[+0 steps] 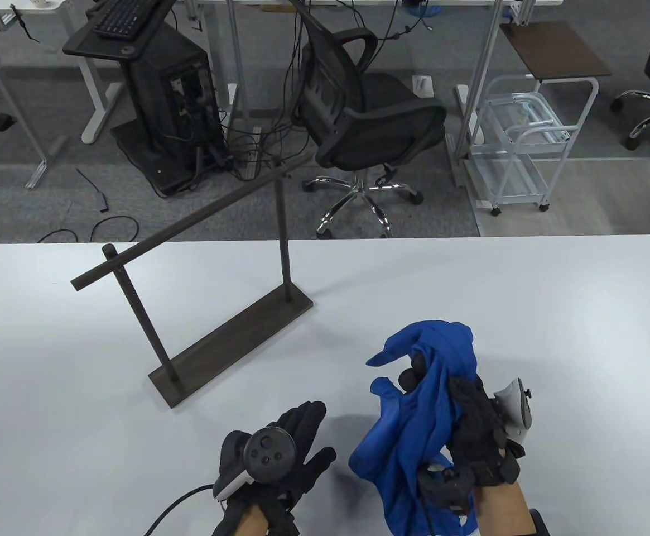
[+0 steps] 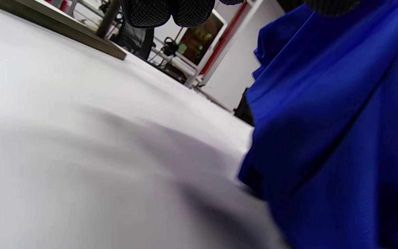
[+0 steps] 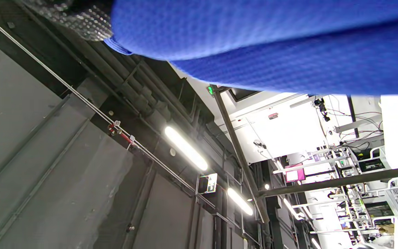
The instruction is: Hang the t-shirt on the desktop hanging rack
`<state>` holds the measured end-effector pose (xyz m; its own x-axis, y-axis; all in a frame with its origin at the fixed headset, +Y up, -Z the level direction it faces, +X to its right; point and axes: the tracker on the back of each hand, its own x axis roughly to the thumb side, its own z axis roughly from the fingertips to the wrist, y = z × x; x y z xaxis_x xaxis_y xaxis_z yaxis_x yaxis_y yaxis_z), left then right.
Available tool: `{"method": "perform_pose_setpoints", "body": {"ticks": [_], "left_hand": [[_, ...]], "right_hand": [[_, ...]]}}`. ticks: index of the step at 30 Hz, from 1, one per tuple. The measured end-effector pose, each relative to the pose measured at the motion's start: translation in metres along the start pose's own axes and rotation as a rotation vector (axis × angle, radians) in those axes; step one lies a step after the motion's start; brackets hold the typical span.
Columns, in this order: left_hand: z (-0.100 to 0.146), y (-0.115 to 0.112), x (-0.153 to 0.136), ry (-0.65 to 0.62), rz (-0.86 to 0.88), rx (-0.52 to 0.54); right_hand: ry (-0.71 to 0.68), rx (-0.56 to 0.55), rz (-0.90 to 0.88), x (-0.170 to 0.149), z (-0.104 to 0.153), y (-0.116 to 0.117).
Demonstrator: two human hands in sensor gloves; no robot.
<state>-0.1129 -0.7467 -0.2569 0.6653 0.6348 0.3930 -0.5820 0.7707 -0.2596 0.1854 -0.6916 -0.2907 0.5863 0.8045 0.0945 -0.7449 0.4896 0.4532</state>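
A bunched blue t-shirt [image 1: 414,413] is held up off the white table by my right hand [image 1: 442,391], whose gloved fingers grip the cloth from inside and behind. The shirt also fills the right of the left wrist view [image 2: 333,121] and the top of the right wrist view [image 3: 271,38]. My left hand [image 1: 297,441] lies flat and open on the table just left of the shirt, holding nothing. The dark wooden hanging rack [image 1: 191,223] stands at the left middle, its bar running diagonally above a flat base [image 1: 230,340], empty.
The white table [image 1: 525,312] spreads around the hands. Beyond its far edge stand an office chair [image 1: 369,117], a computer stand [image 1: 157,95] with cables and a white cart [image 1: 520,145]. The rack base edge shows in the left wrist view [image 2: 74,33].
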Motion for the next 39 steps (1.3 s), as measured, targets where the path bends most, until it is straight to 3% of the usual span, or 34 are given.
{"method": "perform_pose_setpoints", "body": {"ticks": [6, 14, 19, 23, 28, 32, 39], "left_hand": [[-0.006, 0.014, 0.012, -0.055, 0.184, 0.082], [-0.033, 0.06, 0.044, -0.176, 0.333, 0.231], [-0.046, 0.077, 0.069, -0.255, 0.222, 0.22], [-0.056, 0.071, 0.08, -0.276, 0.266, 0.164], [-0.066, 0.045, 0.081, -0.315, 0.38, -0.043], [-0.064, 0.032, 0.068, -0.281, 0.548, -0.086], [-0.06, 0.025, 0.066, -0.28, 0.628, -0.122]], "right_hand": [[-0.032, 0.005, 0.128, 0.02, -0.008, 0.011], [-0.123, 0.069, 0.208, 0.057, -0.038, 0.036], [-0.118, 0.032, 0.338, 0.061, -0.039, 0.047], [-0.099, 0.065, 0.403, 0.063, -0.04, 0.06], [-0.109, 0.063, 0.52, 0.064, -0.04, 0.071], [-0.101, 0.077, 0.642, 0.064, -0.039, 0.076], [-0.118, 0.093, 0.709, 0.062, -0.037, 0.088]]}}
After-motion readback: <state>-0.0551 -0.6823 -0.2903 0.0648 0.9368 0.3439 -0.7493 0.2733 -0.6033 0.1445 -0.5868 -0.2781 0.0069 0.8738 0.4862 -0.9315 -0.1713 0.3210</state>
